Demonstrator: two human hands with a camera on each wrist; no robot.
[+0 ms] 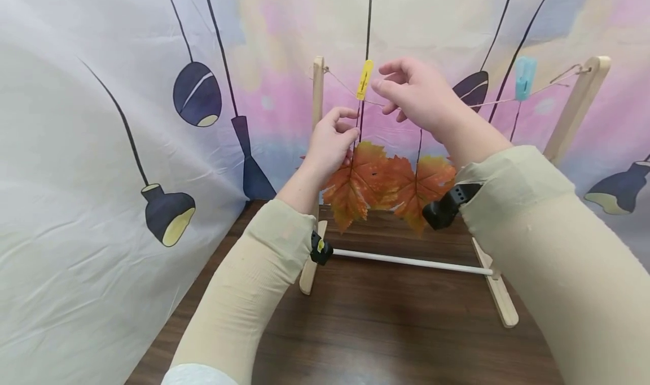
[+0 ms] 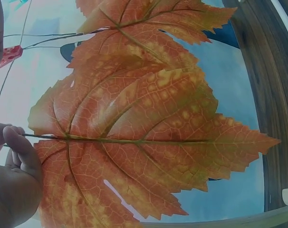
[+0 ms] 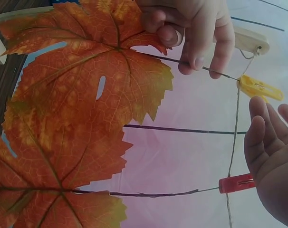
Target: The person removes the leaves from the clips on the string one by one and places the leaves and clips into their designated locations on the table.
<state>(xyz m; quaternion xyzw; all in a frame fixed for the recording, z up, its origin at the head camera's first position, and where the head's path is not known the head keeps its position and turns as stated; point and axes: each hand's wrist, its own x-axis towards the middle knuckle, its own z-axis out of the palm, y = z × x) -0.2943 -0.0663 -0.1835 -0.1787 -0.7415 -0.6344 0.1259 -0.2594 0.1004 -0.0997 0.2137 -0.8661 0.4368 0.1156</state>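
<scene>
In the head view, a yellow clothespin stands on a twine line, with an orange artificial maple leaf hanging by its dark stem beneath it. My left hand holds that stem between its fingers just below the clothespin; the right wrist view shows these fingers around the stem. My right hand is beside the clothespin with its fingers loosely bent and nothing between them. A second maple leaf hangs to the right from a red clothespin, which my right hand hides in the head view.
The twine runs between two wooden posts joined low down by a white rod. A blue clothespin clips the line near the right post. Below is a dark wooden tabletop, with a printed cloth backdrop behind.
</scene>
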